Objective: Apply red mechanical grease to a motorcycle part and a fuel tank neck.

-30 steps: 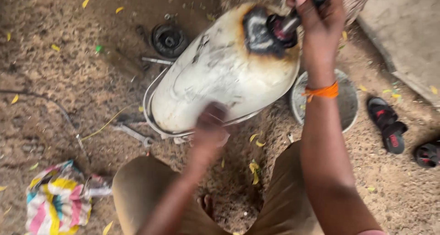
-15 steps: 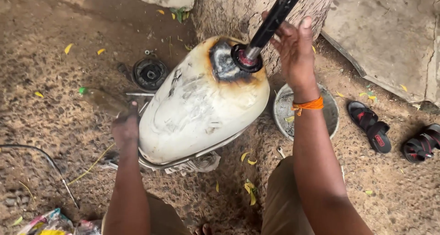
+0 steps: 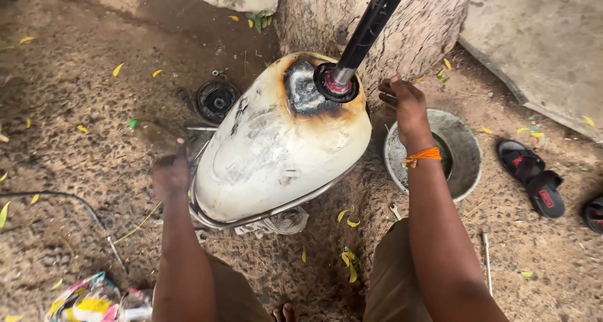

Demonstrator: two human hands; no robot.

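Note:
A white, dented fuel tank (image 3: 270, 152) lies on the dirt in front of me, scorched brown and black around its filler hole. A black rod (image 3: 367, 30) stands in that hole and leans back toward the tree trunk (image 3: 433, 14). My right hand (image 3: 405, 105), with an orange thread at the wrist, hovers beside the tank's upper right end with fingers apart, clear of the rod. My left hand (image 3: 169, 174) is curled at the tank's left side. A blurred brownish shape (image 3: 152, 137) sits just above its knuckles; I cannot tell whether the hand grips it.
A grey metal bowl (image 3: 465, 152) sits right of the tank, black sandals (image 3: 531, 184) beyond it. A round black part (image 3: 217, 99) lies at the upper left. A concrete slab (image 3: 540, 39), a thin cable (image 3: 56, 196), a colourful cloth (image 3: 88, 300) and a small spanner (image 3: 396, 210) are around.
My right hand has come off the rod and dropped lower beside the tank. My left hand moved from the tank's top to its left side. The view tilted up, showing more trunk.

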